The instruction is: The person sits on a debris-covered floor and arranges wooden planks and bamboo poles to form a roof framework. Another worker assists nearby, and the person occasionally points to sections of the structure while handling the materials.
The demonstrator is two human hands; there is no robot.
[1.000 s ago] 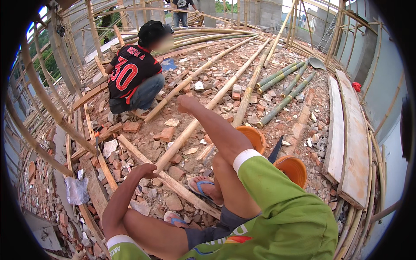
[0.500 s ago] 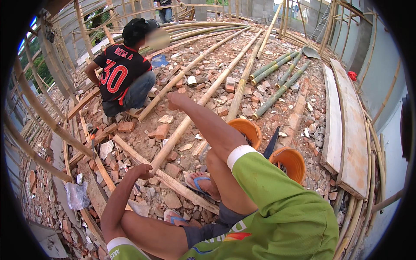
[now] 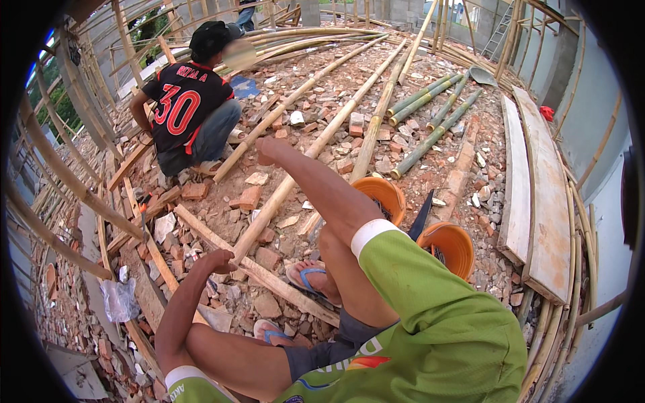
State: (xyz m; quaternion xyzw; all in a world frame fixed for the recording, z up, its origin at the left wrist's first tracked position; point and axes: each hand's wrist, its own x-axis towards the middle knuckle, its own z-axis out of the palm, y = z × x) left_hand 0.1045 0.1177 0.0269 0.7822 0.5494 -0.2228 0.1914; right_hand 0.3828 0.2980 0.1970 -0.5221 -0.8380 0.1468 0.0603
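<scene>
My left hand [image 3: 220,262] is closed at the near end of a long, pale bamboo pole [image 3: 322,141], its fingers against the pole's tip. That end lies over a squared wooden beam [image 3: 282,290] on the rubble, close to my sandalled feet. My right arm reaches forward across the pole. Beyond it, my right hand [image 3: 270,152] is a fist, above the gap toward a second bamboo pole [image 3: 295,107]. Whatever that fist may hold is hidden by the hand itself.
A person [image 3: 191,107] in a black shirt squats ahead on the left. Two orange buckets [image 3: 451,245] and a dark blade-like tool [image 3: 421,215] stand at my right. Green bamboo lengths [image 3: 437,134] lie beyond, planks [image 3: 541,201] along the right wall. Broken brick covers the ground.
My right hand has shifted slightly left; my left hand stays at the pole's end. The squatting person leans a little to the right. The figure at the back has moved left.
</scene>
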